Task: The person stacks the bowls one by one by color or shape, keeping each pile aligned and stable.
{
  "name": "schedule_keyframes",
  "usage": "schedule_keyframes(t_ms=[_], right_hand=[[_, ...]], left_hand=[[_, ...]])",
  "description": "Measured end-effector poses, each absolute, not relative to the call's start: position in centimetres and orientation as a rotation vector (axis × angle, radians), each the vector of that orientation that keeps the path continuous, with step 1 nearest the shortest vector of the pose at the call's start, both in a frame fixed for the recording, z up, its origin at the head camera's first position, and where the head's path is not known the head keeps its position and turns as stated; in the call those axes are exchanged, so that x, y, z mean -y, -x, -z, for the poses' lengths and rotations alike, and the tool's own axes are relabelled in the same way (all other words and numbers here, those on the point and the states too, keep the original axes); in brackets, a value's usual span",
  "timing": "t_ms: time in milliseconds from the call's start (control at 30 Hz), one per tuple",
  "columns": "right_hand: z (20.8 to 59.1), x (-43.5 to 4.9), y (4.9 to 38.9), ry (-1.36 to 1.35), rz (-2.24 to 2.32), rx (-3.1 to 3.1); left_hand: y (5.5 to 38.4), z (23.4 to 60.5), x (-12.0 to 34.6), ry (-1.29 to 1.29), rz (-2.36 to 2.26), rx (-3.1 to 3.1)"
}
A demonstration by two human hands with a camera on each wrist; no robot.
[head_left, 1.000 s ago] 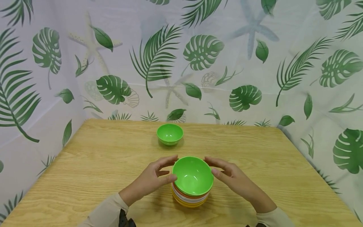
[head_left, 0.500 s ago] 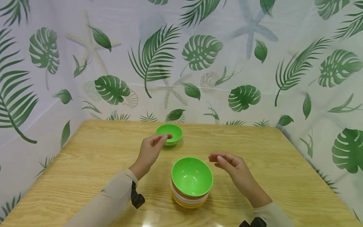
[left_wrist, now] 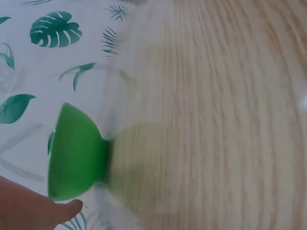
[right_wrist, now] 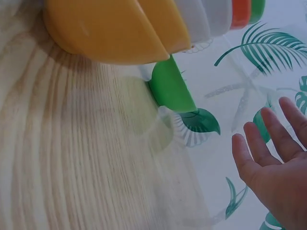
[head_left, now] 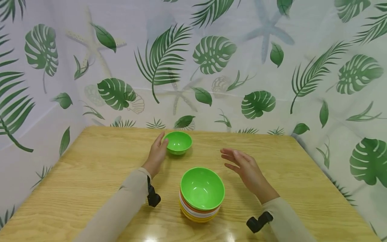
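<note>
A single green bowl [head_left: 178,143] stands upright near the table's far edge. My left hand [head_left: 156,155] reaches to its left side with extended fingers; in the left wrist view a finger and this bowl's [left_wrist: 79,153] rim nearly meet, and contact cannot be told. Closer to me is a stack of bowls, a green bowl [head_left: 202,188] topmost, with orange, white and yellow ones below. To the right of that stack my right hand [head_left: 246,169] hovers with spread fingers, holding nothing. The right wrist view shows the yellow bowl [right_wrist: 105,31] at the stack's bottom.
The wooden table [head_left: 105,174] runs back to a leaf-printed cloth [head_left: 223,101] hanging behind and at both sides. A black wrist camera is strapped to each sleeve, on the left [head_left: 153,196] and on the right [head_left: 259,222].
My left hand has left the stack's side and moved forward to the far green bowl, its fingers opening out. My right hand has drawn off the stack, slightly forward. The bowls stay in place.
</note>
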State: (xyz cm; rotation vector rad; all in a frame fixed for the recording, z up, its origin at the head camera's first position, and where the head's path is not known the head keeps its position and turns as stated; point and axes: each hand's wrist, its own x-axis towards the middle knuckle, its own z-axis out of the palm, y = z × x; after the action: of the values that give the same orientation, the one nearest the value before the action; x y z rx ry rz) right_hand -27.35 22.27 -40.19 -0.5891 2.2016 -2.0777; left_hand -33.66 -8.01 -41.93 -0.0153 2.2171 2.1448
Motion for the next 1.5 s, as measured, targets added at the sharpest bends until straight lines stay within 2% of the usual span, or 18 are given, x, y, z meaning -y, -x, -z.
schedule_keyframes(t_ms=[500,867,1500], right_hand=[[42.3,-21.8,29.2,0.381,2.064,-2.136],[43.2,-21.4,28.9,0.411,1.979,-2.151],[43.1,-20.3,29.5,0.396,2.069,-2.043]], left_hand=[[35.6,44.5,6.8,0.130,-2.390,-1.821],[35.6,44.9,6.9,0.150,-2.451,-1.749],[34.2,44.5,5.4,-0.037,-2.424,-1.750]])
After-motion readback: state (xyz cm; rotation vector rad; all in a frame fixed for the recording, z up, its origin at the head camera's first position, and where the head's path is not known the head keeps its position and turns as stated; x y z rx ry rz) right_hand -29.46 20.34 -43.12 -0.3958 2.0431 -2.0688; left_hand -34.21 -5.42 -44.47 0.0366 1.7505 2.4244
